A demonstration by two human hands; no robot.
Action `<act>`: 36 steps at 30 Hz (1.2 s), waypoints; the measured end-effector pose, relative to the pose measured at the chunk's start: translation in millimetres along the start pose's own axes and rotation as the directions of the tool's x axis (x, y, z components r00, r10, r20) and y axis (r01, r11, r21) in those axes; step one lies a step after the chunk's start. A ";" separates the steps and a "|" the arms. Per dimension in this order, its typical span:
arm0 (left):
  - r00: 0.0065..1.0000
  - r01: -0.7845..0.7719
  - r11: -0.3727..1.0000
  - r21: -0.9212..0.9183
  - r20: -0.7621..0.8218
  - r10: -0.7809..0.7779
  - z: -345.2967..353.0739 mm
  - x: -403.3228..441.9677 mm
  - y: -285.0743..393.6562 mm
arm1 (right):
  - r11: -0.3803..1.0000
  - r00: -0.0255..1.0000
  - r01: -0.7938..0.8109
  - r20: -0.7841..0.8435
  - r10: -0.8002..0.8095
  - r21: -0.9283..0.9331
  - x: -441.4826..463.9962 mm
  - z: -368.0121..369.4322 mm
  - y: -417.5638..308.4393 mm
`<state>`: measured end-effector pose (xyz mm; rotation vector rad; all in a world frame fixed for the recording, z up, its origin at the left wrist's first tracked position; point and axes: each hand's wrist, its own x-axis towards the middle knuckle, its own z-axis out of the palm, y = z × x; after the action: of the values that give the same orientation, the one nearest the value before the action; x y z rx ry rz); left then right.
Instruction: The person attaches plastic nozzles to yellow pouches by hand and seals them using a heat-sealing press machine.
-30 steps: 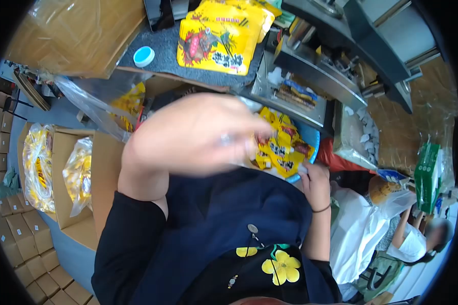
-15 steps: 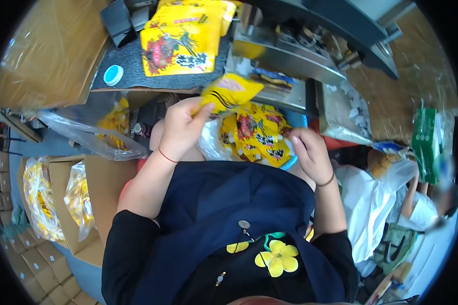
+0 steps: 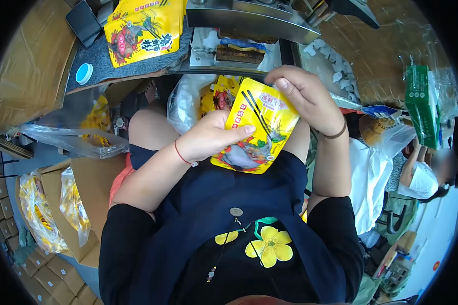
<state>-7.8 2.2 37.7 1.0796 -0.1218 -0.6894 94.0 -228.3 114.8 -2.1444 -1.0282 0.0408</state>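
My left hand is closed on a flat yellow printed pouch, thumb across its front. The pouch is tilted above my lap, its print of chopsticks and a bowl of food facing me. My right hand is at the pouch's upper right edge with fingers curled and thumb close to them. Whether something is pinched there is hidden. Behind the held pouch, more yellow pouches lie in a clear plastic bag, partly covered by my left hand and the pouch.
Yellow pouches are stacked on the dark worktop beside a blue-and-white round lid. A metal machine stands ahead. An open carton with bagged pouches is at left. Another person sits at far right.
The yellow pouch has come down and right, turning its printed face toward me. My right hand has moved up from the pile to the pouch's edge. The view has shifted.
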 end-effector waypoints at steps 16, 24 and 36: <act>0.990 -0.068 0.964 -0.256 -0.138 0.033 -52.2 46.4 40.4 | 0.706 0.910 -0.398 -0.351 0.222 -0.586 -42.1 -36.0 157.1; 0.572 0.429 -0.160 0.889 -0.131 0.810 -154.4 -1.2 72.8 | 0.746 0.874 -0.362 -0.482 0.063 -0.559 -54.3 -30.1 142.0; 0.797 -0.066 0.619 0.782 -0.332 0.504 -60.4 -31.4 40.5 | 0.999 0.970 0.014 -0.241 -0.024 -0.042 -18.0 20.8 1.8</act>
<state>11.0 78.1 49.7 1.9685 -0.1052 0.0402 76.3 -228.6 93.8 -2.1123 -0.9127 -0.2469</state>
